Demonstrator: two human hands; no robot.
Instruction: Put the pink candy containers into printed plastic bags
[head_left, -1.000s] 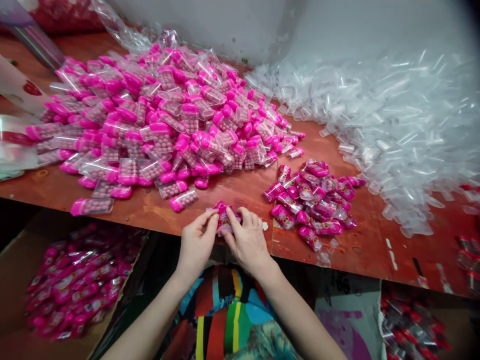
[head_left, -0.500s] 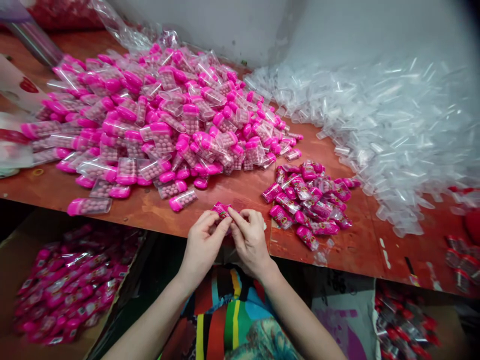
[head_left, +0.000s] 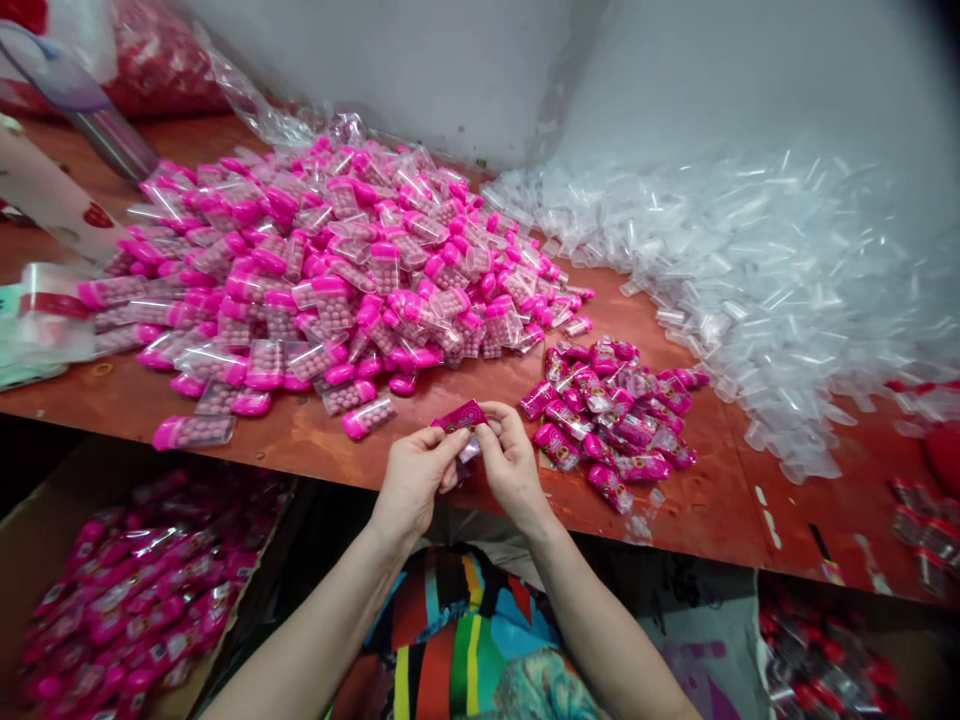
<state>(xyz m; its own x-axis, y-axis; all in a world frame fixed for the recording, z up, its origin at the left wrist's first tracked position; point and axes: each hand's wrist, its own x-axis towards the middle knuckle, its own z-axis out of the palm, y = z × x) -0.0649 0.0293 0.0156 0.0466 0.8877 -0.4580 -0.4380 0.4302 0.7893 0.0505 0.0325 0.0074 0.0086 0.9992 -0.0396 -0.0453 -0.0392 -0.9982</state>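
Both hands meet just over the front edge of the table. A flat pink printed wrapper (head_left: 459,416) is pinched between them. My left hand (head_left: 411,478) grips its left end with thumb and fingers. On the other end, the fingers of my right hand (head_left: 511,468) are closed, with a clear shiny bit showing below the wrapper. Right of the hands lies a small heap of pink-wrapped candy containers (head_left: 615,425). Beyond the hands spreads a large pile of clear, pink-capped containers (head_left: 330,300) filled with small pink balls.
Clear plastic containers (head_left: 750,290) are heaped along the wall at right. Under the table edge, a cardboard box (head_left: 244,610) at left holds pink-wrapped packs. Red-and-clear pieces (head_left: 832,650) fill another spot at lower right. A bottle (head_left: 112,130) stands back left.
The pink wrapper now shows flat and stretched between the hands, where earlier only a small part peeked above the fingers. My hands have opened slightly apart. The view has shifted a little.
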